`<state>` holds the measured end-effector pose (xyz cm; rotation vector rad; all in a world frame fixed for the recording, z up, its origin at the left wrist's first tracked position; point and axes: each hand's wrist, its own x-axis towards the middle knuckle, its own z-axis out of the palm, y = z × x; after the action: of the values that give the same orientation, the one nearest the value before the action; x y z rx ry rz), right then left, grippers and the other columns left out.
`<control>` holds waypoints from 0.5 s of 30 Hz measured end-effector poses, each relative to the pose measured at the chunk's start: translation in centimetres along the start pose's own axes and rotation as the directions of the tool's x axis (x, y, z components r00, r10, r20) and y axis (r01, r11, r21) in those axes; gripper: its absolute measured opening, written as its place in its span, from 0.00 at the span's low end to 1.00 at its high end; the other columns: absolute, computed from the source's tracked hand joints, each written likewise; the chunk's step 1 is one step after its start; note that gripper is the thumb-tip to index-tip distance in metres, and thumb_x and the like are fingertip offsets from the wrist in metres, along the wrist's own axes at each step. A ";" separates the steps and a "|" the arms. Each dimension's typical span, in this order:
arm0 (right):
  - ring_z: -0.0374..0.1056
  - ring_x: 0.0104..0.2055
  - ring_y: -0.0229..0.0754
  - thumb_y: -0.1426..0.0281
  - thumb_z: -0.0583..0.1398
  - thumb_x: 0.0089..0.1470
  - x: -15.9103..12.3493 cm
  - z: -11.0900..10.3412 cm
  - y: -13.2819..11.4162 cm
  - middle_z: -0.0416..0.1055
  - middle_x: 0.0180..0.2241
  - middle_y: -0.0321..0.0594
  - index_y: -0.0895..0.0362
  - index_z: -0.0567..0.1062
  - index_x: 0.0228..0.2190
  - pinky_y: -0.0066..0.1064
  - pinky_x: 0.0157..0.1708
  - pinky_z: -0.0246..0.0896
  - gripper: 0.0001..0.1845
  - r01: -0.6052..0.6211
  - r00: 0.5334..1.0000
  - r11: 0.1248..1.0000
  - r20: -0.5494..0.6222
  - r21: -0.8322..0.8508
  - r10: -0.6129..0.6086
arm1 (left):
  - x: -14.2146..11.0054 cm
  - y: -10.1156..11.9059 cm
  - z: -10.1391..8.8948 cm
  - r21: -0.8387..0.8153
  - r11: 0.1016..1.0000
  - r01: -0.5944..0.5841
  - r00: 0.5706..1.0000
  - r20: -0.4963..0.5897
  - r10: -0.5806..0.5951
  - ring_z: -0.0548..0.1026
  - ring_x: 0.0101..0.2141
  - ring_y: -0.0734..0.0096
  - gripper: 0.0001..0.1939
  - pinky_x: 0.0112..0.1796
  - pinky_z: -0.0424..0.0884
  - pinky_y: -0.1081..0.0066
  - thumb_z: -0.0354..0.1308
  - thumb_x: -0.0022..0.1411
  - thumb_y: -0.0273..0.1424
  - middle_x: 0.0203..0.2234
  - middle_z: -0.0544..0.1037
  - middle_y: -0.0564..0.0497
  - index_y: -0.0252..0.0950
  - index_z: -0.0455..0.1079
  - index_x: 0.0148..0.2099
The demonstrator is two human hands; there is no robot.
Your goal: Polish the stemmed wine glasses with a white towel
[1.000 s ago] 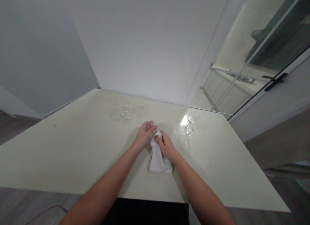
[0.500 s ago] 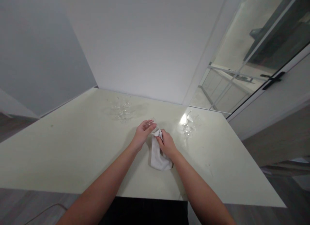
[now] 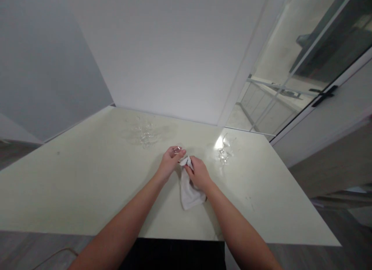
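Over the middle of a cream table [image 3: 87, 184], my left hand [image 3: 170, 161] is curled around a small clear glass [image 3: 178, 150], only partly visible between the fingers. My right hand [image 3: 198, 173] pinches a white cloth [image 3: 188, 192] and presses its top corner against the glass. The rest of the cloth hangs down below my right hand toward the tabletop.
Several clear glasses [image 3: 143, 132] stand in a group at the back of the table, left of my hands. One or two more glasses [image 3: 223, 153] stand to the right in a bright reflection. White walls rise behind the table; a glass door is at the right.
The hands have stayed together at the table's middle. My left fingers have closed tighter around the glass, and the cloth has shifted slightly under my right hand.
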<state>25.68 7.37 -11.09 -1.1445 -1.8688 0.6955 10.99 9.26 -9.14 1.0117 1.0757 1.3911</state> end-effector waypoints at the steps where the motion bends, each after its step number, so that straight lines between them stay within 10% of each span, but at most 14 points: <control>1: 0.60 0.36 0.41 0.65 0.57 0.55 0.0 0.2 0.0 0.67 0.32 0.39 0.57 0.70 0.34 0.33 0.40 0.54 0.08 0.026 1.000 0.998 -0.016 -0.063 -0.027 | 0.1 -0.1 -0.1 0.030 1.000 0.001 1.000 -0.031 0.000 0.74 0.32 0.70 0.26 0.32 0.68 0.73 0.70 0.44 0.46 0.35 0.77 0.49 0.34 0.71 0.41; 5: 0.60 0.32 0.39 0.61 0.58 0.55 0.0 0.3 0.1 0.67 0.30 0.36 0.57 0.71 0.34 0.29 0.35 0.55 0.11 -0.082 0.996 0.981 -0.007 0.178 0.085 | 0.2 -0.2 -0.3 -0.043 0.999 0.016 1.000 -0.008 -0.017 0.74 0.31 0.71 0.26 0.31 0.67 0.74 0.69 0.46 0.44 0.35 0.77 0.48 0.34 0.71 0.43; 9: 0.62 0.26 0.36 0.53 0.62 0.48 0.2 0.1 0.3 0.69 0.25 0.34 0.58 0.74 0.31 0.26 0.29 0.56 0.20 -0.406 0.912 0.656 0.240 0.636 0.332 | -0.2 0.1 -0.2 -0.253 0.966 0.054 0.990 0.143 -0.018 0.76 0.32 0.70 0.27 0.34 0.69 0.71 0.68 0.48 0.43 0.38 0.79 0.45 0.35 0.68 0.48; 15: 0.71 0.36 0.42 0.48 0.60 0.48 1.4 -0.7 1.2 0.76 0.32 0.39 0.56 0.75 0.35 0.31 0.36 0.66 0.24 -0.270 0.761 0.389 -0.052 0.881 0.646 | -0.5 0.6 -0.3 -0.380 0.921 -0.081 0.972 0.174 0.157 0.76 0.42 0.66 0.29 0.43 0.70 0.66 0.69 0.50 0.42 0.49 0.75 0.43 0.40 0.65 0.52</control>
<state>26.46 9.21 -11.13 -1.0091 -0.5982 1.3851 10.60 8.73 -8.64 0.9241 0.5782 1.4854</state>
